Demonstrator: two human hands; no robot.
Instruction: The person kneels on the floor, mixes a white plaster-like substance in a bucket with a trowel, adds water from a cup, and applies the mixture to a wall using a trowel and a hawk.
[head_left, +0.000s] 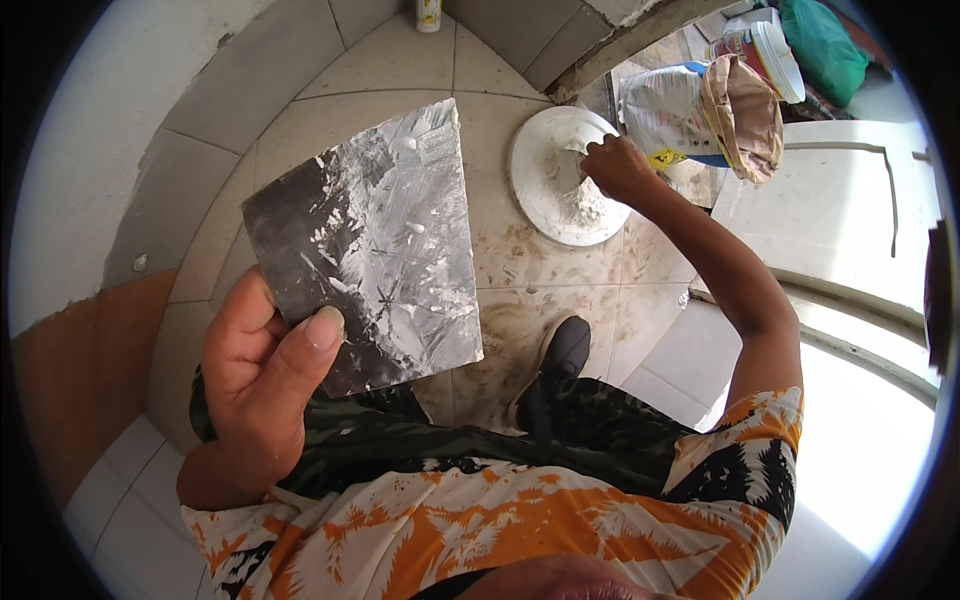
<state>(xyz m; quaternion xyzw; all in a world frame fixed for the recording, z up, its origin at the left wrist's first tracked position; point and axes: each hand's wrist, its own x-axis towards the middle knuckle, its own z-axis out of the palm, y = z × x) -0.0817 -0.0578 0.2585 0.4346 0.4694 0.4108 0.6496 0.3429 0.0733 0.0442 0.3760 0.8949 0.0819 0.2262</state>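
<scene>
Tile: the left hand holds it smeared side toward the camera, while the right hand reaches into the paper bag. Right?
Not the paper bag: in the head view, the right hand is at the white disc. The left hand does hold the tile.

We're indoors, in a tiled room that looks like a renovation site, and the clues come fast! Below us spreads a floor of pale beige square tiles [510, 330], smudged with brown dirt. Over on the left, large grey wall tiles [240, 90] meet a rough white plastered wall [110, 130] along a ragged edge, with orange-brown tiles [100, 370] nearer us. Up ahead we spot a flat round white disc [535, 180] on the floor, carrying crumbly white paste [585, 210]. And look right: an open brown paper sack [745, 120], a white plastic tub [775, 60] just beside it! Home or shop, we can't tell.
</scene>
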